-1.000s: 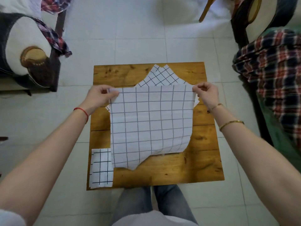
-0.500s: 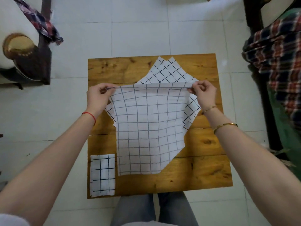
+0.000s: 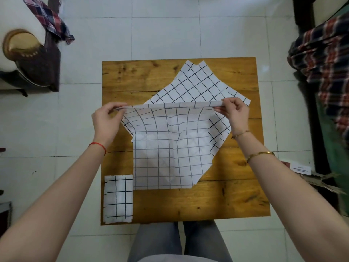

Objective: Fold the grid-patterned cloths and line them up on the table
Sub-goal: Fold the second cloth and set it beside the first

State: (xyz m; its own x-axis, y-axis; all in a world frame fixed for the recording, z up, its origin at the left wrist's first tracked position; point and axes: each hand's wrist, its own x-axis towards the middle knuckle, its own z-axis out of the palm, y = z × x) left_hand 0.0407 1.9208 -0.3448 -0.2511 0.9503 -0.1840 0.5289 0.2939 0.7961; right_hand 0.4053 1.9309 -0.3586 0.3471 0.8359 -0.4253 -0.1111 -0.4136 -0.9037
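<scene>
Both hands pinch the far corners of a grid cloth [image 3: 171,148] held over the middle of the table [image 3: 236,197]. The left hand [image 3: 105,121] nips its corner between thumb and curled fingers; the right hand [image 3: 235,113] does likewise. More unfolded cloths [image 3: 192,84] lie beneath, toward the far side. A folded cloth [image 3: 118,199] sits at the near left corner.
</scene>
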